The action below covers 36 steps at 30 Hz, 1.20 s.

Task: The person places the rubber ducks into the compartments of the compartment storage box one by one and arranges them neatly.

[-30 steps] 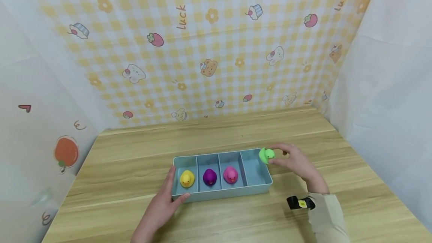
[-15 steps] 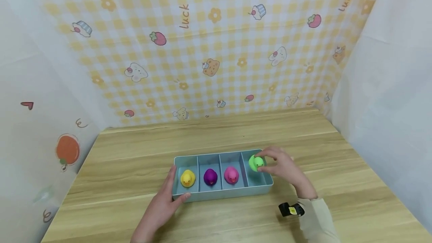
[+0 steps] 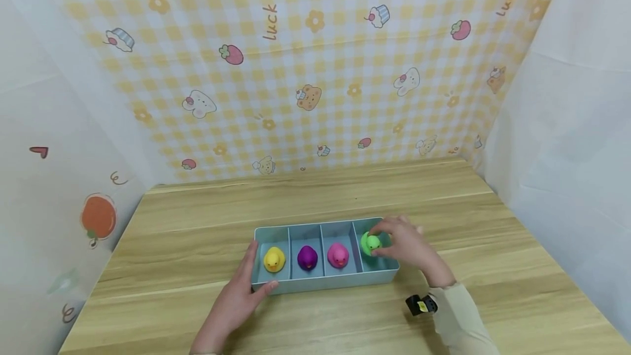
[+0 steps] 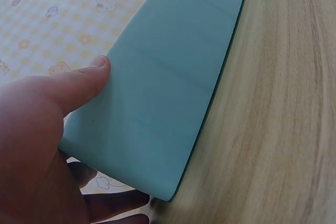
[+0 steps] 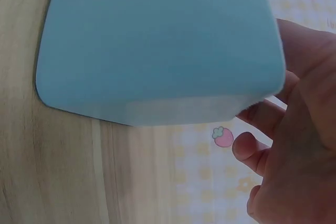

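A light-blue box (image 3: 327, 283) with a row of compartments lies lengthwise on the wooden table in the head view. My right hand (image 3: 411, 246) pinches a green rubber duck (image 3: 367, 244) between thumb and fingers, down inside the rightmost compartment. From left to right, the other compartments hold a yellow duck (image 3: 274, 260), a purple duck (image 3: 308, 258) and a pink duck (image 3: 338, 256). My left hand (image 3: 237, 296) holds the box's left end, thumb on the front wall and fingers along the end wall. In the right wrist view the box's end hides the green duck and my fingertips.
The wooden table (image 3: 207, 215) extends around the box on all sides. Behind it hangs a yellow checked cloth (image 3: 276, 70) with cartoon prints. White cloth stands at the left and right. A small black device (image 3: 421, 304) sits at my right wrist.
My right hand has carried the green duck leftward from above the box's right edge and lowered it into the rightmost compartment. The left hand keeps its hold; the other ducks stay in place.
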Available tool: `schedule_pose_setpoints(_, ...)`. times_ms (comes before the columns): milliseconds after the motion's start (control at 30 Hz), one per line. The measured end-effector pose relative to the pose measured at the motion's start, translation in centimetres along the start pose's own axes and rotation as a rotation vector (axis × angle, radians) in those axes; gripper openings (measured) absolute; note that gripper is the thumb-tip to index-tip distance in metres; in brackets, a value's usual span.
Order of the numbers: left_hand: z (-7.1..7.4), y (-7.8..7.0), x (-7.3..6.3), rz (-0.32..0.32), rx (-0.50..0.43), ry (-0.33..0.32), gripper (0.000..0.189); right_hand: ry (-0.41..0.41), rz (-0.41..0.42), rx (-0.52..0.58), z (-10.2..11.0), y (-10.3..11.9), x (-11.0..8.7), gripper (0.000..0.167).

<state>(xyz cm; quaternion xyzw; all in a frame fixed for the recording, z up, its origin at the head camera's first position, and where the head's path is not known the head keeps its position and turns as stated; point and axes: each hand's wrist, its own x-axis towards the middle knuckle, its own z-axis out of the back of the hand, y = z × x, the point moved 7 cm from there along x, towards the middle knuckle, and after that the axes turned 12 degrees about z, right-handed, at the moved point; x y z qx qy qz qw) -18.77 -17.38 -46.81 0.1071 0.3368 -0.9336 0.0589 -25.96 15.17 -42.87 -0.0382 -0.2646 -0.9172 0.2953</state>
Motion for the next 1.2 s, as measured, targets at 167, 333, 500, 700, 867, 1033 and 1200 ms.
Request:
schedule_pose_setpoints(167, 0.0, 0.0, 0.0, 0.003, 0.000, 0.001, 0.094, 0.061, 0.030, -0.047, -0.6, 0.4, 0.5, 0.032)
schedule_pose_setpoints(333, 0.0, 0.0, 0.0, -0.010, -0.008, -0.006, 0.094, 0.106, 0.001, -0.113, -1.1, 0.5, 0.8, 0.032)
schedule_pose_setpoints(500, -0.1, 0.0, -0.1, -0.017, -0.006, -0.013, 0.094, 0.122, -0.028, -0.148, -1.4, 0.5, 0.8, 0.033)
schedule_pose_setpoints(700, 0.0, 0.2, 0.0, -0.015, -0.007, -0.014, 0.094, 0.122, -0.029, -0.186, -1.7, 0.6, 1.0, 0.033)
schedule_pose_setpoints(867, 0.0, 0.1, 0.0, -0.017, -0.010, -0.016, 0.094, 0.144, -0.029, -0.216, -1.7, 0.9, 1.1, 0.033)
schedule_pose_setpoints(1033, -0.1, 0.1, 0.1, -0.029, -0.026, -0.007, 0.095, 0.160, -0.032, -0.211, -1.5, 1.2, 1.1, 0.036)
schedule_pose_setpoints(1200, -0.1, -0.1, 0.1, -0.053, -0.012, -0.006, 0.096, 0.145, -0.035, -0.199, -1.2, 1.4, 1.0, 0.038)
